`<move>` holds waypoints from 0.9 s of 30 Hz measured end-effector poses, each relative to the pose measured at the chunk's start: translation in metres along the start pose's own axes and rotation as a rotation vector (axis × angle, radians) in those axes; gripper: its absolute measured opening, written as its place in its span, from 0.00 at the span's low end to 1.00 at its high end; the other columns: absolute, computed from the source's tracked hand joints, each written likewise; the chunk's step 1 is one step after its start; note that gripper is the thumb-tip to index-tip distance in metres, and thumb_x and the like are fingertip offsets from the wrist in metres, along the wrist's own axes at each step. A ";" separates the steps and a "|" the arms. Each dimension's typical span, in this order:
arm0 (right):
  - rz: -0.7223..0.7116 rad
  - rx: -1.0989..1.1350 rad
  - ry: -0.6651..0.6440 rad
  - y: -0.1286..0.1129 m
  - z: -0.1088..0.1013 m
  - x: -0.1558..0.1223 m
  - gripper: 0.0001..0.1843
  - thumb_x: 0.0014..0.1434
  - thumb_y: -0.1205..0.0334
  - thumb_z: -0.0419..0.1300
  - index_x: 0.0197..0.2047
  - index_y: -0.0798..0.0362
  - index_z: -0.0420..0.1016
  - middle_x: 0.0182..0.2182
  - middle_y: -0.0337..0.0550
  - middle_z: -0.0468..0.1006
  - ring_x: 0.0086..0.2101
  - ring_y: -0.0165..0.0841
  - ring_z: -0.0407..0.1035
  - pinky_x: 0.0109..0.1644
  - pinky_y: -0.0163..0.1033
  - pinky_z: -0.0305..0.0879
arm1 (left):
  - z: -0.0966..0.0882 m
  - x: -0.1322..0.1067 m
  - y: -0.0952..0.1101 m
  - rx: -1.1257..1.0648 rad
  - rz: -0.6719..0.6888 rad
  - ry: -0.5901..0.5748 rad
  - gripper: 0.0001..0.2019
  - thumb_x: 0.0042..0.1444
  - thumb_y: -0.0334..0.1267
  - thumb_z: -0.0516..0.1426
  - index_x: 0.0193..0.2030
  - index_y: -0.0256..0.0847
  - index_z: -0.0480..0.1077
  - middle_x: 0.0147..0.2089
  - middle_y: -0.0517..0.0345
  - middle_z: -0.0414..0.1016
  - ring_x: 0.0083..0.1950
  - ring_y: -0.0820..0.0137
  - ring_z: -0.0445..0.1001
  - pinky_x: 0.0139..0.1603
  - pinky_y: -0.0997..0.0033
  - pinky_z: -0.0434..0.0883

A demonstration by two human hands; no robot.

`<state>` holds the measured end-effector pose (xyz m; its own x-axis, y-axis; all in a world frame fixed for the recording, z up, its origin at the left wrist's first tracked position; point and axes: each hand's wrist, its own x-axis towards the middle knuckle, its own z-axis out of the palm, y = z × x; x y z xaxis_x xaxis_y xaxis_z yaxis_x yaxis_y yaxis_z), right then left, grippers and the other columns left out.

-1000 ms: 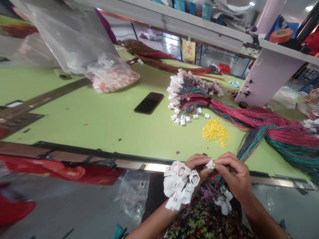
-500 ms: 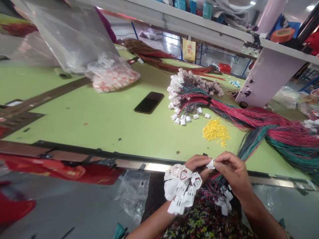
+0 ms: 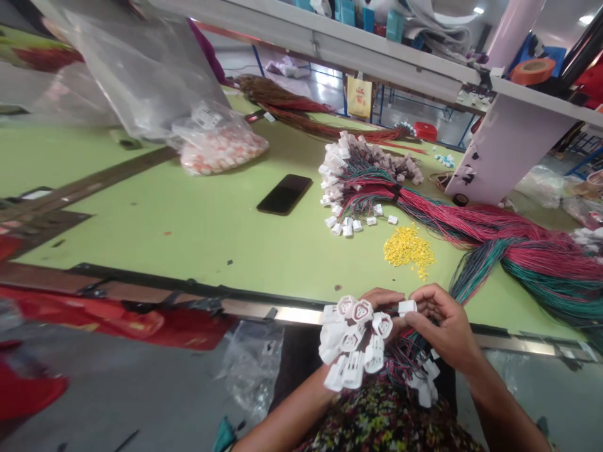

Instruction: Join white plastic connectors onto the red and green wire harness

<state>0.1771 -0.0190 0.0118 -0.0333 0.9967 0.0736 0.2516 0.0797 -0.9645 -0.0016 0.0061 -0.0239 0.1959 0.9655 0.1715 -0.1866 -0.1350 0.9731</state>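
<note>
My left hand (image 3: 382, 300) is closed around a bundle of thin wires, partly hidden behind a cluster of white plug connectors (image 3: 352, 342) that hangs over its wrist side. My right hand (image 3: 443, 323) pinches a single small white connector (image 3: 407, 307) between thumb and fingers, right beside the left fingertips. Below the hands dangle red, green and dark wires (image 3: 404, 359) with more white connectors (image 3: 424, 384) at their ends, over my lap. A pile of small yellow pieces (image 3: 409, 248) lies on the table just beyond the hands.
On the green table (image 3: 207, 232) lie a black phone (image 3: 285, 194), a large tied wire bundle (image 3: 464, 220) with white connectors (image 3: 336, 166), and a clear bag of orange-and-white parts (image 3: 223, 147). A shelf (image 3: 377, 59) with a white support panel (image 3: 511, 147) stands behind.
The small white connector has been turned, showing a broader side, and sits slightly farther right. The left hand and its connector cluster have shifted a little right and up. The right fingers have opened out somewhat.
</note>
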 end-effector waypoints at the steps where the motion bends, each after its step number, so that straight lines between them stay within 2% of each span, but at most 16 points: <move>1: -0.035 -0.042 -0.011 -0.001 -0.007 -0.002 0.07 0.61 0.58 0.65 0.40 0.51 0.74 0.28 0.36 0.75 0.28 0.29 0.69 0.32 0.33 0.68 | -0.002 0.001 0.003 -0.067 -0.060 -0.004 0.13 0.48 0.39 0.72 0.42 0.44 0.82 0.40 0.49 0.85 0.40 0.61 0.83 0.43 0.60 0.80; 3: -0.125 -0.170 -0.096 -0.003 -0.023 -0.008 0.04 0.64 0.61 0.62 0.42 0.51 0.75 0.32 0.40 0.77 0.30 0.31 0.70 0.35 0.35 0.68 | -0.006 0.002 0.007 -0.236 -0.190 0.021 0.15 0.50 0.40 0.71 0.44 0.42 0.80 0.41 0.50 0.84 0.39 0.64 0.82 0.42 0.62 0.80; 5: -0.196 -0.341 -0.354 -0.005 -0.040 -0.018 0.05 0.65 0.65 0.60 0.43 0.50 0.77 0.35 0.42 0.78 0.33 0.33 0.72 0.38 0.37 0.68 | -0.010 0.004 0.010 -0.393 -0.272 0.078 0.14 0.52 0.42 0.70 0.44 0.41 0.79 0.38 0.54 0.81 0.32 0.72 0.78 0.35 0.70 0.76; 6: -0.219 -0.410 -0.486 -0.005 -0.047 -0.024 0.05 0.64 0.67 0.61 0.41 0.50 0.78 0.33 0.41 0.79 0.32 0.32 0.72 0.36 0.36 0.67 | -0.010 0.005 0.011 -0.445 -0.286 0.110 0.14 0.52 0.43 0.70 0.42 0.40 0.79 0.35 0.57 0.79 0.27 0.76 0.73 0.29 0.74 0.72; 8: -0.243 -0.544 -0.642 -0.003 -0.057 -0.035 0.06 0.64 0.68 0.61 0.40 0.49 0.80 0.32 0.40 0.80 0.31 0.34 0.73 0.34 0.35 0.66 | -0.010 0.006 0.013 -0.466 -0.293 0.126 0.14 0.53 0.45 0.70 0.41 0.40 0.78 0.29 0.63 0.74 0.20 0.82 0.61 0.21 0.77 0.60; 10: -0.246 -0.600 -0.690 -0.002 -0.060 -0.040 0.04 0.64 0.65 0.63 0.39 0.49 0.81 0.31 0.40 0.80 0.30 0.34 0.74 0.31 0.35 0.64 | -0.007 0.007 0.014 -0.386 -0.280 0.098 0.15 0.54 0.48 0.68 0.40 0.39 0.77 0.24 0.65 0.70 0.19 0.81 0.56 0.20 0.77 0.54; 12: -0.240 -0.565 -0.620 -0.004 -0.056 -0.039 0.04 0.66 0.62 0.64 0.41 0.49 0.81 0.32 0.41 0.79 0.29 0.32 0.72 0.30 0.35 0.64 | -0.004 0.006 0.012 -0.259 -0.251 0.064 0.14 0.56 0.48 0.66 0.39 0.39 0.76 0.23 0.64 0.69 0.20 0.78 0.59 0.21 0.76 0.55; 13: -0.248 -0.521 -0.534 -0.006 -0.051 -0.035 0.04 0.66 0.61 0.64 0.43 0.49 0.80 0.33 0.41 0.78 0.29 0.31 0.71 0.31 0.35 0.65 | -0.004 0.006 0.011 -0.205 -0.229 0.053 0.12 0.55 0.46 0.66 0.38 0.40 0.76 0.23 0.63 0.70 0.21 0.76 0.61 0.21 0.75 0.57; 17: -0.383 -0.278 -0.076 -0.022 -0.017 -0.011 0.13 0.64 0.62 0.66 0.52 0.47 0.76 0.38 0.42 0.77 0.31 0.32 0.70 0.34 0.38 0.69 | -0.002 0.009 0.001 -0.142 -0.154 0.031 0.08 0.47 0.37 0.67 0.34 0.41 0.76 0.24 0.62 0.73 0.23 0.72 0.68 0.24 0.73 0.63; 19: -0.433 -0.210 -0.045 -0.030 0.000 0.001 0.17 0.62 0.63 0.67 0.54 0.46 0.76 0.41 0.44 0.79 0.33 0.33 0.71 0.36 0.39 0.71 | -0.001 0.011 -0.002 -0.191 -0.156 0.001 0.08 0.43 0.36 0.67 0.32 0.41 0.75 0.25 0.60 0.76 0.26 0.69 0.72 0.26 0.71 0.68; 22: -0.442 -0.148 -0.097 -0.031 0.011 0.014 0.12 0.63 0.66 0.66 0.49 0.46 0.79 0.42 0.44 0.82 0.38 0.34 0.75 0.40 0.40 0.73 | -0.001 0.010 0.002 -0.198 -0.171 0.004 0.09 0.43 0.37 0.68 0.31 0.41 0.75 0.27 0.59 0.79 0.29 0.67 0.75 0.30 0.69 0.72; 24: -0.417 -0.113 -0.093 -0.024 0.008 0.018 0.10 0.63 0.68 0.65 0.47 0.47 0.80 0.42 0.44 0.83 0.42 0.36 0.77 0.43 0.40 0.74 | -0.001 0.007 0.007 -0.139 -0.168 0.054 0.10 0.46 0.38 0.70 0.34 0.41 0.76 0.28 0.59 0.79 0.28 0.69 0.74 0.29 0.70 0.72; 26: -0.414 -0.093 -0.086 -0.015 0.001 0.018 0.12 0.64 0.69 0.64 0.49 0.46 0.80 0.44 0.44 0.84 0.45 0.37 0.78 0.47 0.43 0.74 | -0.003 0.004 0.013 -0.175 -0.225 -0.062 0.13 0.51 0.43 0.69 0.41 0.41 0.78 0.29 0.58 0.80 0.26 0.71 0.73 0.26 0.72 0.71; 27: -0.437 -0.088 -0.097 -0.010 -0.003 0.017 0.14 0.64 0.70 0.64 0.50 0.45 0.80 0.44 0.44 0.84 0.45 0.37 0.78 0.49 0.44 0.74 | -0.005 0.003 0.016 -0.205 -0.248 -0.101 0.14 0.53 0.46 0.68 0.41 0.41 0.79 0.28 0.57 0.79 0.24 0.72 0.73 0.24 0.73 0.69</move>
<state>0.1766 -0.0027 0.0236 -0.2442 0.8636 0.4411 0.2750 0.4979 -0.8225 -0.0087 0.0079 -0.0090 0.3520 0.9350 -0.0423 -0.3095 0.1589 0.9375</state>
